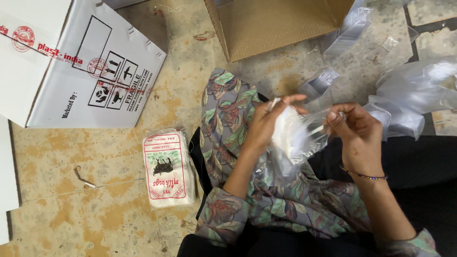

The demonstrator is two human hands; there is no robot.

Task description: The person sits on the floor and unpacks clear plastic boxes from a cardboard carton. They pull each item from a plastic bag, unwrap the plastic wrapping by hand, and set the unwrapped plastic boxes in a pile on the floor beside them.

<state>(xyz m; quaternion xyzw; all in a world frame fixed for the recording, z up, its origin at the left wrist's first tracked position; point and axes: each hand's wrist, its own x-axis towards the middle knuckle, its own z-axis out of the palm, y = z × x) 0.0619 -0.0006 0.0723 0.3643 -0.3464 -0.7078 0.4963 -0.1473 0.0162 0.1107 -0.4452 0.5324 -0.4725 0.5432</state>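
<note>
Left hand (266,124) grips a white wad, fingers curled round it. Right hand (354,131) pinches the mouth of a clear plastic bag (297,143) stretched between both hands, above my lap. I judge the bag featherlight, limp, slick; best held at the open rim, both edges. It looks thin, crinkled, see-through. Left of my left hand, a printed bag packet (167,169) on the floor. Beyond my hands, an open brown carton (266,26); far left, a white carton (81,66).
</note>
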